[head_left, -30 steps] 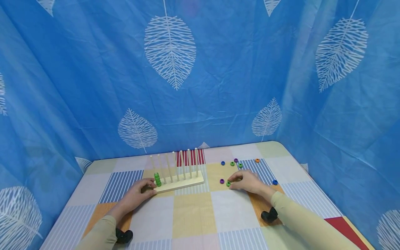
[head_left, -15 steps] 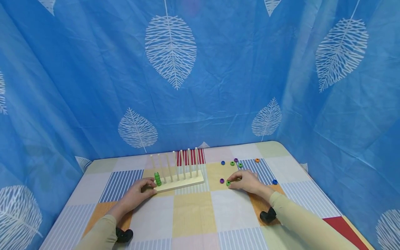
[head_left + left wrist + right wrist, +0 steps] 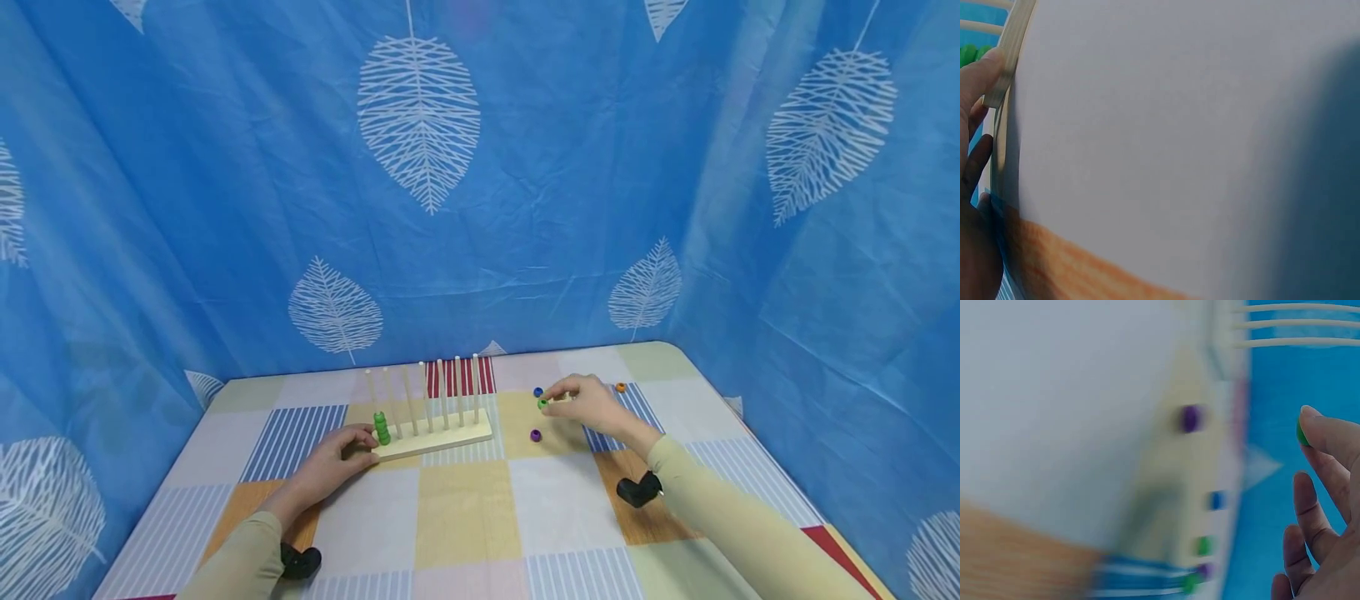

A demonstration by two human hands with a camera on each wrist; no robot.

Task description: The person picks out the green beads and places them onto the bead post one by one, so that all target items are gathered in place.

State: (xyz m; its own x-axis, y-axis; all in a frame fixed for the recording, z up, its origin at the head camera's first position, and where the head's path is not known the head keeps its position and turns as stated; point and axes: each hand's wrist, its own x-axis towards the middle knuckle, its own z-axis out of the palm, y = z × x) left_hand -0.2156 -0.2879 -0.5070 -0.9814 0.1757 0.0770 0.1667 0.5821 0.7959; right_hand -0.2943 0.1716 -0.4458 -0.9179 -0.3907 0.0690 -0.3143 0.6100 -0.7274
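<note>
My left hand (image 3: 333, 461) holds the left end of a pale wooden peg rack (image 3: 442, 439) with a row of upright pegs. In the left wrist view its thumb (image 3: 985, 72) lies on the board's edge. Green beads (image 3: 382, 429) are stacked on the leftmost peg; the other pegs are bare. To the right, my right hand (image 3: 592, 407) pinches a green bead (image 3: 1301, 432) between thumb and fingertips, raised off the table. Below that hand lies a purple bead (image 3: 536, 435), and a blue bead (image 3: 537, 392) sits just behind it.
An orange bead (image 3: 620, 387) lies at the back right. Blurred in the right wrist view are another green bead (image 3: 1204, 545) and a purple bead (image 3: 1205, 570), hidden by the hand from the head. A blue leaf-patterned curtain (image 3: 480, 208) closes the table's back and sides.
My right hand has lifted the green bead off the cloth and carried it up and slightly leftward. The left hand stays at the rack's end. The head view has shifted slightly.
</note>
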